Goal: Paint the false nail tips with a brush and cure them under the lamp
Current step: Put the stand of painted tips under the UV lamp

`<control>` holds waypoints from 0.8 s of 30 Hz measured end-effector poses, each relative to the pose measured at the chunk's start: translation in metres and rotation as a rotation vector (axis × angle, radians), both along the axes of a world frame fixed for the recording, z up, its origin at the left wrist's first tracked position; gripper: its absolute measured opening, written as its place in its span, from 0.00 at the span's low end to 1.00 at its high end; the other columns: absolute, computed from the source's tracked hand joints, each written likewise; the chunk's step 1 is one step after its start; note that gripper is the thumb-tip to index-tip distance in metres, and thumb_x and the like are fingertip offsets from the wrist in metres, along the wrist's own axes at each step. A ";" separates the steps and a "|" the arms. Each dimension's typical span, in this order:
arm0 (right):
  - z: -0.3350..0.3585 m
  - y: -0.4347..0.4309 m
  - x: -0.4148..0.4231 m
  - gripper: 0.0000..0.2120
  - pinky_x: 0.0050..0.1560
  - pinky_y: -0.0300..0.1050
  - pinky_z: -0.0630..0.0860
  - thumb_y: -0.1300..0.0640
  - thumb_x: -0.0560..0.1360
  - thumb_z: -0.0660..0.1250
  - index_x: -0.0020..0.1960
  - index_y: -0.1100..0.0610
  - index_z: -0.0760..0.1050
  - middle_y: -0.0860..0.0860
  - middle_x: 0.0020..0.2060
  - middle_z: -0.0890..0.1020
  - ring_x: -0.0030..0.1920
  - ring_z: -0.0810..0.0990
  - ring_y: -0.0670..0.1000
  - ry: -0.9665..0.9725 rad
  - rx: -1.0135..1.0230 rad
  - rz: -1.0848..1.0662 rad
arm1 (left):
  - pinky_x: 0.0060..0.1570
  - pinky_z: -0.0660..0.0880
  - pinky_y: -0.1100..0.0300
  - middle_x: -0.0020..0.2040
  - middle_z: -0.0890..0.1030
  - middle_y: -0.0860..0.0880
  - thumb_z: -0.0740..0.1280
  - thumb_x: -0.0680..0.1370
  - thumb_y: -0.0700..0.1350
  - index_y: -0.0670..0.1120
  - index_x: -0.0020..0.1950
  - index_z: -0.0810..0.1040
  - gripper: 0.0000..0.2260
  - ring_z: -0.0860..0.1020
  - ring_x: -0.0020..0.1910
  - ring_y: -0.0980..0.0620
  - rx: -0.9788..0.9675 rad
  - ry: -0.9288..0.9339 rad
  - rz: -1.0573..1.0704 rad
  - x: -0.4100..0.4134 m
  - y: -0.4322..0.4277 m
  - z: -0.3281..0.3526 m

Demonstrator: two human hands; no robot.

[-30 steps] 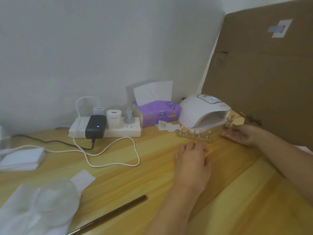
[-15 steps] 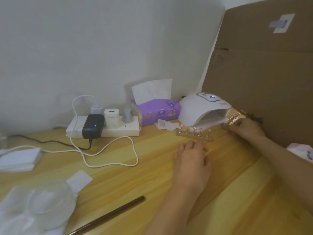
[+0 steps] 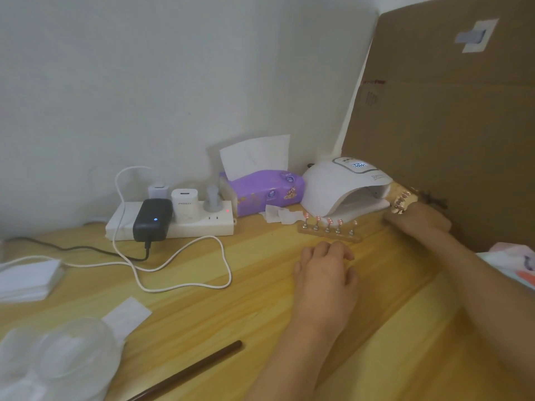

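Pale wood of the table (image 3: 260, 299) is stretching away to a white wall, and a cardboard sheet (image 3: 448, 140) is leaning along the table's right edge. Against the far edge a power strip (image 3: 199, 224), a purple tissue pack (image 3: 266, 189) and the white nail lamp (image 3: 335, 186) are sitting in a row. The lamp is nearest the far right corner, its mouth opening toward the person and its display glowing.

Just in front of that mouth a nail tip holder (image 3: 328, 233) is lying with its long axis running left to right, parallel with the far edge, and five reddish tips are standing up on it. The left hand (image 3: 325, 273) is resting palm down directly on the near side of it, fingers pressed together and slightly bent, holding nothing. The holder is therefore lying straight ahead of those fingertips, between them and the lamp, and the left hand looks the nearer one to it.

The right hand (image 3: 419, 224) is reaching beside the lamp's right end, close to the cardboard, its back turned up. A second holder (image 3: 401, 201) with gold-looking tips is poking up just beyond its knuckles, and I cannot tell whether the fingers are pinching it or only lying against it.

A dark brown stick (image 3: 188, 374), possibly the brush handle, is lying by the near edge, well apart from both hands.
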State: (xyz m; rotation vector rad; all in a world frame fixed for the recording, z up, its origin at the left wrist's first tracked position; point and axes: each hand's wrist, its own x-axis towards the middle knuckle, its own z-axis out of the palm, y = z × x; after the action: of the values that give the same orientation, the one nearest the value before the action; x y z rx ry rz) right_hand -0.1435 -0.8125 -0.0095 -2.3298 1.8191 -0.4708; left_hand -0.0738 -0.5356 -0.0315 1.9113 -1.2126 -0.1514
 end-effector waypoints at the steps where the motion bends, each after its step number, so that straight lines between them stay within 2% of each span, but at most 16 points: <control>1: -0.001 0.000 0.000 0.21 0.45 0.46 0.66 0.35 0.73 0.64 0.50 0.54 0.73 0.53 0.39 0.71 0.46 0.74 0.57 -0.009 -0.007 -0.008 | 0.64 0.64 0.55 0.62 0.75 0.55 0.62 0.80 0.45 0.52 0.63 0.74 0.12 0.67 0.64 0.51 0.000 0.004 -0.003 0.000 0.000 0.000; 5: -0.004 0.001 0.004 0.24 0.46 0.47 0.67 0.38 0.73 0.66 0.54 0.58 0.78 0.58 0.49 0.79 0.55 0.79 0.61 -0.046 -0.020 -0.044 | 0.64 0.64 0.55 0.62 0.75 0.54 0.62 0.80 0.45 0.52 0.63 0.74 0.12 0.67 0.63 0.51 -0.004 0.008 -0.003 0.000 0.000 0.000; 7: -0.003 0.002 0.004 0.25 0.47 0.48 0.68 0.38 0.73 0.68 0.56 0.59 0.78 0.60 0.55 0.81 0.57 0.79 0.61 -0.061 -0.016 -0.068 | 0.64 0.64 0.56 0.62 0.75 0.55 0.62 0.80 0.45 0.52 0.62 0.74 0.12 0.67 0.63 0.51 -0.007 0.006 -0.002 0.000 0.000 0.000; 9: -0.002 0.002 0.004 0.25 0.47 0.49 0.68 0.38 0.73 0.68 0.57 0.59 0.78 0.61 0.56 0.80 0.58 0.79 0.62 -0.070 -0.017 -0.068 | 0.63 0.64 0.56 0.62 0.75 0.55 0.62 0.80 0.45 0.52 0.62 0.74 0.11 0.67 0.63 0.51 -0.004 0.003 -0.003 0.000 -0.001 -0.001; 12: -0.003 0.005 0.003 0.26 0.47 0.49 0.69 0.34 0.73 0.66 0.54 0.57 0.78 0.59 0.51 0.80 0.56 0.79 0.61 -0.067 -0.017 -0.022 | 0.63 0.64 0.55 0.62 0.75 0.54 0.62 0.80 0.45 0.52 0.62 0.74 0.11 0.67 0.63 0.51 0.003 0.004 -0.006 0.000 -0.001 0.000; 14: -0.002 0.008 0.000 0.28 0.45 0.47 0.70 0.30 0.71 0.65 0.45 0.56 0.77 0.54 0.42 0.79 0.50 0.80 0.59 -0.096 0.008 0.019 | 0.63 0.64 0.55 0.62 0.75 0.55 0.62 0.80 0.45 0.52 0.63 0.74 0.12 0.67 0.63 0.51 0.009 0.003 -0.005 0.000 -0.001 -0.001; 16: -0.002 0.009 -0.006 0.25 0.43 0.47 0.71 0.31 0.72 0.66 0.39 0.54 0.78 0.52 0.37 0.79 0.44 0.80 0.58 -0.158 0.029 0.091 | 0.63 0.64 0.55 0.62 0.75 0.55 0.62 0.80 0.45 0.52 0.63 0.73 0.12 0.67 0.63 0.51 0.014 -0.001 -0.004 0.000 -0.001 -0.001; 21: -0.011 0.015 -0.027 0.07 0.46 0.50 0.75 0.45 0.74 0.71 0.44 0.48 0.80 0.51 0.43 0.84 0.43 0.82 0.55 -0.401 -0.039 0.310 | 0.64 0.63 0.57 0.62 0.75 0.55 0.62 0.80 0.46 0.53 0.63 0.74 0.12 0.67 0.64 0.52 0.007 0.000 -0.009 0.000 -0.001 -0.001; 24: -0.013 0.019 -0.030 0.06 0.46 0.50 0.75 0.45 0.76 0.70 0.48 0.45 0.81 0.49 0.42 0.82 0.44 0.81 0.54 -0.352 -0.025 0.391 | 0.63 0.63 0.57 0.62 0.75 0.56 0.62 0.80 0.45 0.53 0.63 0.74 0.11 0.67 0.64 0.52 0.007 0.003 -0.009 0.000 -0.001 -0.001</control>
State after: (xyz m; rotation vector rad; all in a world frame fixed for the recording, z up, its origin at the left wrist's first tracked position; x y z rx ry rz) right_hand -0.1732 -0.7931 -0.0221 -2.3518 1.1769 -0.7828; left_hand -0.0734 -0.5364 -0.0323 1.9108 -1.2207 -0.1632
